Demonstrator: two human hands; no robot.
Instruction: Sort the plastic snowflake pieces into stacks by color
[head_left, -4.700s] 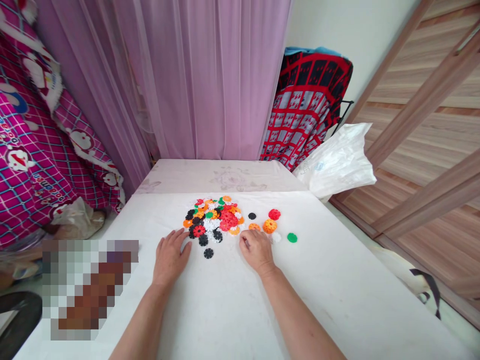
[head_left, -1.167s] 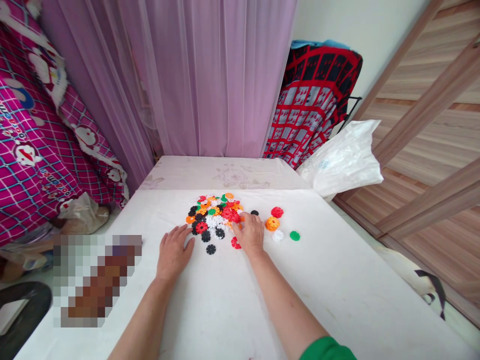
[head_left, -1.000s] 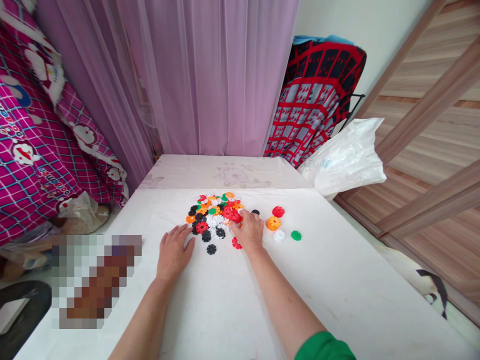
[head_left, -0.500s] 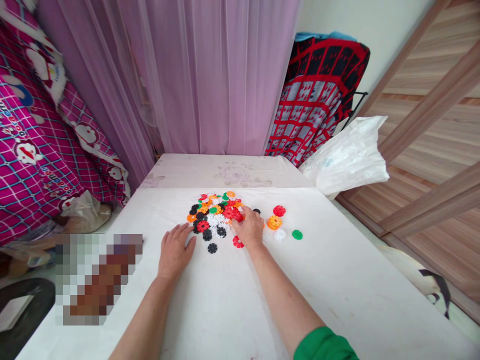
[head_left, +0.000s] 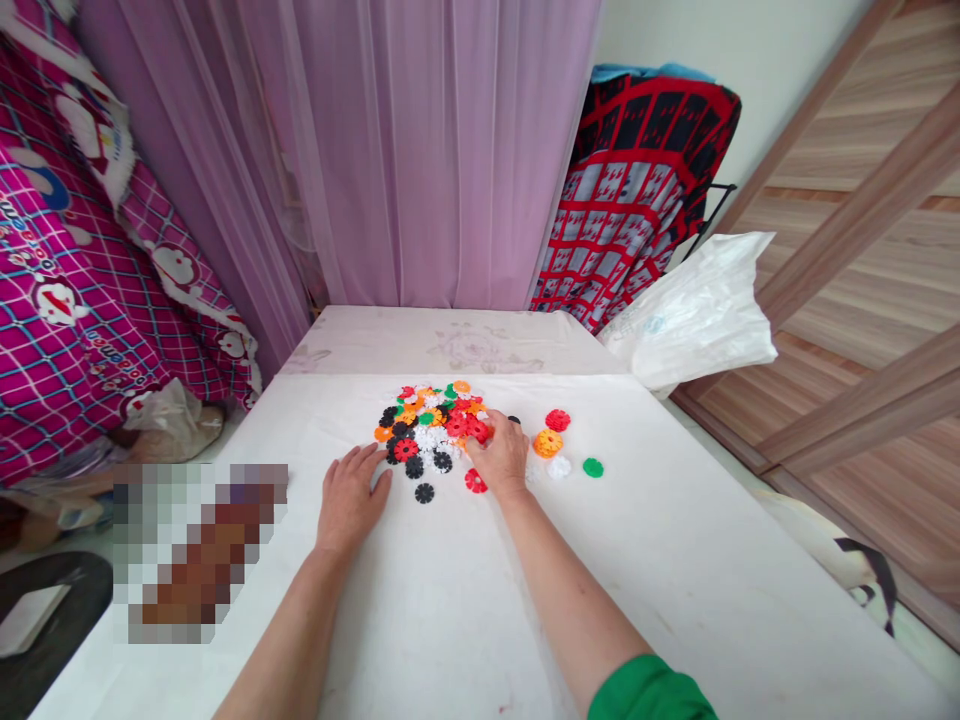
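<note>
Small flower-shaped plastic discs in red, orange, white, green and black lie in a heap (head_left: 431,420) on the white-covered table (head_left: 420,620). At the heap's right edge, my right hand (head_left: 502,450) has its fingertips on a red disc (head_left: 477,428). My left hand (head_left: 352,498) rests on the cloth by the heap's left edge, fingers spread, holding nothing. Right of my right hand lie red discs (head_left: 558,420), orange discs (head_left: 547,444), white discs (head_left: 559,467) and a green disc (head_left: 593,467). A black disc (head_left: 424,493) sits in front of the heap.
A white plastic bag (head_left: 697,315) stands past the table's right edge. Purple curtains (head_left: 435,150) hang behind the table. At the left are a pink checked cloth (head_left: 97,290) and a dark stool (head_left: 82,590). A blurred patch covers the table's left edge.
My right hand's fingertips have shifted slightly at the red discs, and the red disc beside them shows more fully. My left hand has stayed in place.
</note>
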